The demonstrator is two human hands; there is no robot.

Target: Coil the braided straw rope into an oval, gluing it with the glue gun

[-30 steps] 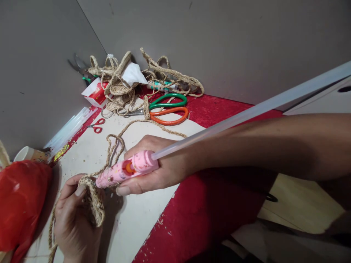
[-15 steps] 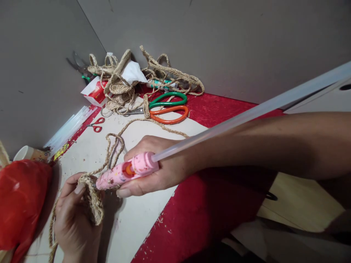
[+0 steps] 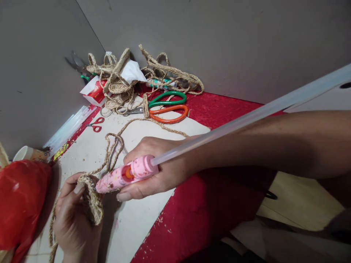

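At the lower left my left hand is closed on a braided rope piece, its thumb pressing the top edge. My right hand grips a pink glue gun, with the thumb along its lower side and the other fingers mostly hidden. The gun's tip touches or nearly touches the rope piece. A long translucent glue stick runs out of the gun's back above my right forearm. From the rope piece, a thin braided rope loops across the white sheet.
Large scissors with green and orange handles lie near a rope heap. Small red scissors, spare glue sticks, a paper cup and a red plastic bag are at the left. Grey walls stand behind.
The back of the glue gun and its glue stick have dipped slightly. Both hands keep their holds, and the rope piece has hardly moved.
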